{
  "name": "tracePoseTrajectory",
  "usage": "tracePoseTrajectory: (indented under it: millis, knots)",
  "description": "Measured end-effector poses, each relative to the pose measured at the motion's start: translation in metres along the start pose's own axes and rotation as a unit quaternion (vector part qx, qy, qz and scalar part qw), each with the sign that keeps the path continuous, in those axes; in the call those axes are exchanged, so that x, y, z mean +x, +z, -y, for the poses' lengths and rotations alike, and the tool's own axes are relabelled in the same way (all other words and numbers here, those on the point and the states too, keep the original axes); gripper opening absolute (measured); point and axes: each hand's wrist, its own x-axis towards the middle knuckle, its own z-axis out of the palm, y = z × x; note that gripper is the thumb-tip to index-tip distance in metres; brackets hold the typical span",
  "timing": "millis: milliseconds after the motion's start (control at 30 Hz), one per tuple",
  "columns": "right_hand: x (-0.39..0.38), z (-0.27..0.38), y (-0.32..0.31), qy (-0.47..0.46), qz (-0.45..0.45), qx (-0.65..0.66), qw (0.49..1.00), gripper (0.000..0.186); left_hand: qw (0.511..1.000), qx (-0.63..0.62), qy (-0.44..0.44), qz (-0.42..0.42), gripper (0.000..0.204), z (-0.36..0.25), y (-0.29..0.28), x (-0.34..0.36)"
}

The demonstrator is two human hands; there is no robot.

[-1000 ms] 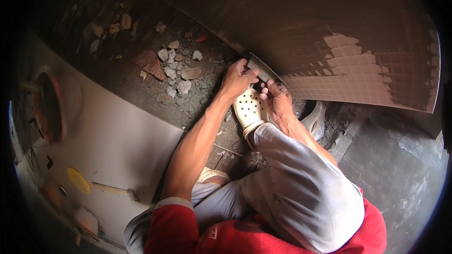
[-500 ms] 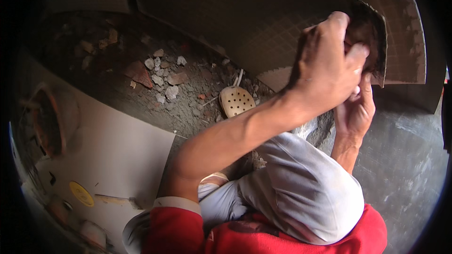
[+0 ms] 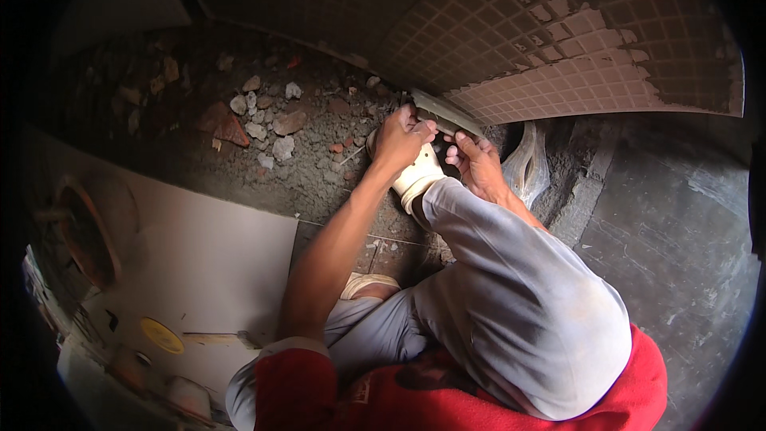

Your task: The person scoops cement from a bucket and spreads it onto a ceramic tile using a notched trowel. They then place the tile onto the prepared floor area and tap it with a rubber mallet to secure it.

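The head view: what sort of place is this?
Probably a room under renovation: rough grey stone chunks lie on loose grey dirt, near a large pinkish grid-patterned panel smeared with dark paste.

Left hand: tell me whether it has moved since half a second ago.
Yes: judged against the reddish shard on the floor, the left hand has moved left, closer to it, and lower in view.
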Motion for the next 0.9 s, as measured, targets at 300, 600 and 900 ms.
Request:
tracePoseTrajectory:
  millis: [300,600,900]
  knots:
    - [-0.001,0.005,-0.004,0.048,-0.022,0.029,0.998,0.018,0.999,0.02,-0.005,-0.03,0.019,0.0,0.009,0.009]
    - [-0.027,0.069,0.008,-0.033,-0.08,0.046,0.995,0.017,0.991,0.111,0.07,-0.029,0.046,-0.056,0.06,-0.008]
    - [-0.094,0.161,0.027,-0.188,-0.01,0.033,0.982,0.027,0.966,0.05,0.251,-0.03,0.031,-0.136,0.115,-0.064]
